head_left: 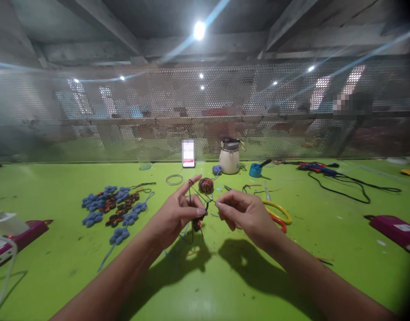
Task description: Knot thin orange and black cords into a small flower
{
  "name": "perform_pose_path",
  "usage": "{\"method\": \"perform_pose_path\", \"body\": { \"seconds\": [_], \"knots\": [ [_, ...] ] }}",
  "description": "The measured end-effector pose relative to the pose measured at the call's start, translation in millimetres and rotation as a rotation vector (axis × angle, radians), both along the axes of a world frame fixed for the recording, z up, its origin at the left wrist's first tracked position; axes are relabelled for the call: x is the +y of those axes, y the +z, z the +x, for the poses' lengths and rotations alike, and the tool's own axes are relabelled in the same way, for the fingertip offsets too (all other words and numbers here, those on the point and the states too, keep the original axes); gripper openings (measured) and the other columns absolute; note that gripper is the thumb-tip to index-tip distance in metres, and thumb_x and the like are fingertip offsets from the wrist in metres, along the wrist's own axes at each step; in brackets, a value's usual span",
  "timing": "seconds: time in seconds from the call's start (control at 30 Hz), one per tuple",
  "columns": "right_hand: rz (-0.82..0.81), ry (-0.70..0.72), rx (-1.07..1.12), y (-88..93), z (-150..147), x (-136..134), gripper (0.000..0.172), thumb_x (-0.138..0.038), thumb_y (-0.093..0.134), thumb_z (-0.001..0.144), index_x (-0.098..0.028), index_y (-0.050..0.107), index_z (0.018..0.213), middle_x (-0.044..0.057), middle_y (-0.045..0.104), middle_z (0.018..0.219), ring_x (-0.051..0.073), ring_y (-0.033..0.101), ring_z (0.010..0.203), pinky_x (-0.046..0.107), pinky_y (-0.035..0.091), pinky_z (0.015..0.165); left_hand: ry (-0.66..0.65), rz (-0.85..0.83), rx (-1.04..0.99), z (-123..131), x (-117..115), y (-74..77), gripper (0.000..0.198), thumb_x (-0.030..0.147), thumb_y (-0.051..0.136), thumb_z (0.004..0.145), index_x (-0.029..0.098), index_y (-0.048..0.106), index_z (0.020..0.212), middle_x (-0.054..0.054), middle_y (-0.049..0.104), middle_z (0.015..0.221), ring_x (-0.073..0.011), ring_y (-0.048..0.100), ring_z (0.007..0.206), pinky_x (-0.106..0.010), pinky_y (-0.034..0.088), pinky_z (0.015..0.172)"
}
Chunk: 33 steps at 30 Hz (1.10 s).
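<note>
My left hand is raised over the green table, fingers pinched on thin dark cord looped over its forefinger, with a small dark knotted piece hanging below. My right hand is close beside it, fingers pinched on a thin needle-like tool or cord end that points toward the left hand. A red, orange and dark ball of cord lies on the table just behind both hands.
Blue and dark knotted flower pieces lie at the left. Yellow and red rings rest right of my hand. A phone, white jar, blue cup, glue gun with black cable and pink boxes stand around.
</note>
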State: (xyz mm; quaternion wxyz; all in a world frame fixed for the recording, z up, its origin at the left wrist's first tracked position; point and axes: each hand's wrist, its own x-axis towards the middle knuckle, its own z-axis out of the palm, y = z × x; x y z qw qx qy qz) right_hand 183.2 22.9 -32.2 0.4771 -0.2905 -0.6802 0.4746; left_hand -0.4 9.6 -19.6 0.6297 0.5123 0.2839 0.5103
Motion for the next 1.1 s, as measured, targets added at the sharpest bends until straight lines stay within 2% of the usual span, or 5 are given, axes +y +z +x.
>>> {"method": "perform_pose_path", "body": {
  "seconds": [0.1,0.2,0.47,0.8,1.1],
  "knots": [
    [-0.105,0.048,0.060,-0.2,-2.2,-0.7,0.016,-0.028,0.065,0.077,-0.016,0.066,0.088,-0.003,0.056,0.057,0.005,0.043,0.040,0.019,0.031,0.038,-0.005,0.051,0.102,0.3,-2.0,2.3,0.103,0.003,0.069,0.066,0.025,0.006,0.144,0.002,0.060,0.064,-0.0106,0.050,0.055,-0.022,0.041,0.053],
    [-0.211,0.087,0.106,-1.4,-4.6,-2.8,0.025,-0.029,0.066,0.076,-0.017,0.068,0.098,-0.004,0.055,0.056,0.005,0.041,0.039,0.019,0.028,0.038,-0.013,0.066,0.139,0.2,-1.8,0.8,0.109,0.006,0.070,0.067,0.024,-0.005,0.144,0.001,0.061,0.064,-0.0117,0.052,0.055,-0.024,0.043,0.053],
    [-0.327,0.048,0.069,-1.0,-3.8,-1.2,0.031,-0.029,0.069,0.071,-0.016,0.070,0.100,-0.004,0.054,0.056,0.005,0.040,0.040,0.020,0.026,0.040,0.068,0.124,0.225,4.8,1.1,-4.0,0.112,0.004,0.068,0.063,0.023,-0.006,0.144,0.003,0.058,0.066,-0.0119,0.050,0.054,-0.025,0.047,0.052],
    [-0.266,0.005,-0.016,-2.4,-1.4,5.6,0.034,-0.032,0.068,0.071,-0.012,0.070,0.098,-0.006,0.049,0.047,0.005,0.037,0.038,0.021,0.025,0.039,0.328,0.536,0.754,12.3,-7.6,-11.2,0.092,0.006,0.054,0.075,0.031,-0.001,0.145,0.004,0.054,0.070,-0.0126,0.051,0.060,-0.029,0.045,0.065],
    [-0.242,-0.098,0.113,-0.3,-0.4,10.7,0.031,-0.029,0.070,0.066,-0.013,0.070,0.093,-0.005,0.053,0.051,0.005,0.039,0.036,0.020,0.025,0.038,0.201,0.290,0.331,12.7,1.4,-14.5,0.100,0.011,0.064,0.072,0.028,-0.002,0.144,0.001,0.057,0.076,-0.0157,0.055,0.069,-0.034,0.047,0.069]
  ]
}}
